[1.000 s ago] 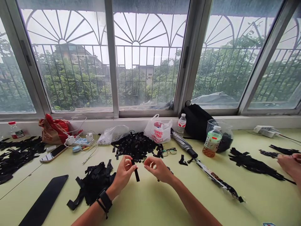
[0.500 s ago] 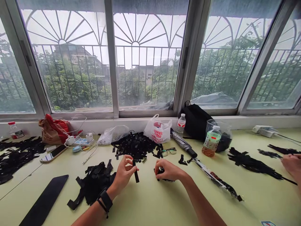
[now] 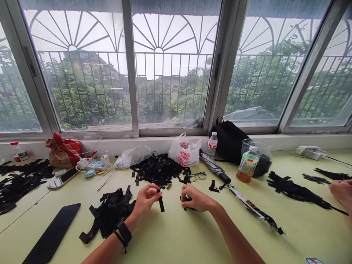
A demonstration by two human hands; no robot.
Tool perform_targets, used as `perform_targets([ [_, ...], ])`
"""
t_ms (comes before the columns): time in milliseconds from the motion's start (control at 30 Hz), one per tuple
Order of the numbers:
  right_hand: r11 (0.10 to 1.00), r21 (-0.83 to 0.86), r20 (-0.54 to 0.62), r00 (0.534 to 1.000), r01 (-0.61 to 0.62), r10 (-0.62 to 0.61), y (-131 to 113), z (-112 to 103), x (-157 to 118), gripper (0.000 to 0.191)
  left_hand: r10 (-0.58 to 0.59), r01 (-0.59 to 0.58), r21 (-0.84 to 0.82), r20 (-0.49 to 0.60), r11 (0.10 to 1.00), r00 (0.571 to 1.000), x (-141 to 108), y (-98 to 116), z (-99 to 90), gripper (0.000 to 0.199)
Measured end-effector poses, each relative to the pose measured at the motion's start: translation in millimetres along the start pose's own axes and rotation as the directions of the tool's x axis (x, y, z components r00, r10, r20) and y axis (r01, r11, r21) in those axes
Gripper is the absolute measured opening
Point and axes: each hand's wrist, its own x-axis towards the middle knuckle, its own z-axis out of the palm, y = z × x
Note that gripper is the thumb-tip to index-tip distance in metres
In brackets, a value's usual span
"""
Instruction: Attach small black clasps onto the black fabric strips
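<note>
Strip: a black strip point(image 3: 161, 204) hangs over the counter point(image 3: 176, 234), clamped by the left hand's point(image 3: 145, 207) fingers.
Bundle: a small black bundle point(image 3: 187, 200) sits under the right hand point(image 3: 197, 198), fingers closed on it.
Around: a black strip heap point(image 3: 156, 170) lies ahead, another heap point(image 3: 108, 214) beside the left wrist, eyeglasses point(image 3: 197, 176) beyond the right hand.

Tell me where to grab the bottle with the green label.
Wrap around the middle of the bottle, coming from the front, the side nearest you. It stands upright with a smooth round body, and a plastic bag sits close behind it.
</note>
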Motion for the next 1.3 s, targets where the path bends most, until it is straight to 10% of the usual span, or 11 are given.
perform_targets([
  [367,0.981,0.180,-0.211,0.977,0.076,-0.037,-25,11,11,0.019,-0.018,0.015,0.052,0.067,0.999,0.998,-1,-4,2.9,0.033],
  [900,0.826,0.555,-0.132,0.991,0.094,-0.024,-46,44,22,0.039,-0.043,0.042,0.011,0.090,0.999,0.995,-1,-6,2.4,0.037],
  [1300,0.839,0.535,-0.153,0.988,0.095,-0.014,-45,45,23,0.042,-0.068,0.066,0.018,0.110,0.998,0.992,-4,0,2.5,0.035],
])
